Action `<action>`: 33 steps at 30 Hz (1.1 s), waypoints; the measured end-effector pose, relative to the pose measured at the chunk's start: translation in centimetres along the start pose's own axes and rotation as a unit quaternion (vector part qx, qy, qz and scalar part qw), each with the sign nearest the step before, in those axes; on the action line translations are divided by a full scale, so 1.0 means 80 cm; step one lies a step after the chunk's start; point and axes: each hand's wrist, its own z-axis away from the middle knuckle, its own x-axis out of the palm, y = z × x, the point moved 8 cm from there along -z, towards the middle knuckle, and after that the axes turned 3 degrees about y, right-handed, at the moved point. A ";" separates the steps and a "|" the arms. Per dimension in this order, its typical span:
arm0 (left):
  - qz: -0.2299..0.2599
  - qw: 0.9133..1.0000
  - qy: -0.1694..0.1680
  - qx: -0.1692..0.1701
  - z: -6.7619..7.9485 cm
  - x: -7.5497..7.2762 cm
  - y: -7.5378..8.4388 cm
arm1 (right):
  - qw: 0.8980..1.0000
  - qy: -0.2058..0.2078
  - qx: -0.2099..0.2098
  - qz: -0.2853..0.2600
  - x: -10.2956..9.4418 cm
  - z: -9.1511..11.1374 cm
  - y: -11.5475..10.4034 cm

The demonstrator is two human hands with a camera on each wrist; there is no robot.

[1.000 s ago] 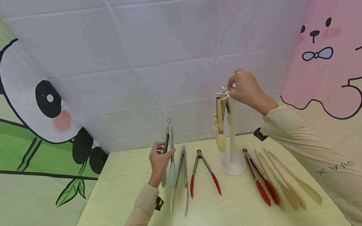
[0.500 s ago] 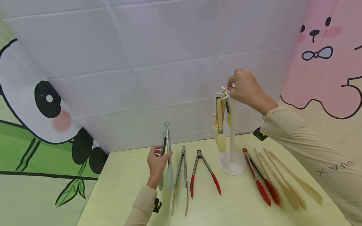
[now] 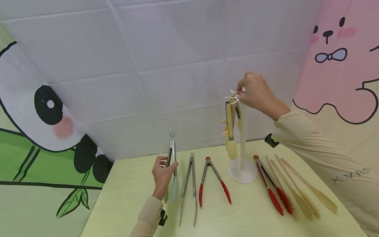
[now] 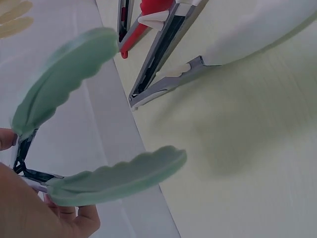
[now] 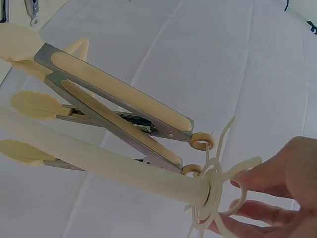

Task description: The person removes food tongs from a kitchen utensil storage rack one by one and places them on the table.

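Observation:
My left hand grips a pair of metal tongs with pale green tips around its arms. The ring end points up and the tips hang down, spread apart in the left wrist view. At the top of a white stand, my right hand pinches the hooked crown between thumb and fingers. Several tongs with pale yellow tips hang by their rings from the crown's hooks. White-tipped tongs lie just right of the green pair.
Spread red-tipped tongs lie before the stand's round base. Another red-tipped pair and several beige utensils lie at the right. A white cloth with printed figures rises behind the pale yellow table.
My left hand has moved down and slightly left, taking the green-tipped tongs with it. The right hand has stayed at the stand's crown, and the hanging tongs look the same.

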 end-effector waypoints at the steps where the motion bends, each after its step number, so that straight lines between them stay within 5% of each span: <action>1: -0.002 1.000 0.000 -0.002 0.000 -0.001 -0.003 | 1.000 0.000 0.000 0.000 0.000 0.000 0.000; 33: -0.097 0.994 0.001 -0.055 -0.003 -0.003 -0.073 | 1.000 -0.004 0.001 -0.014 0.000 0.000 0.003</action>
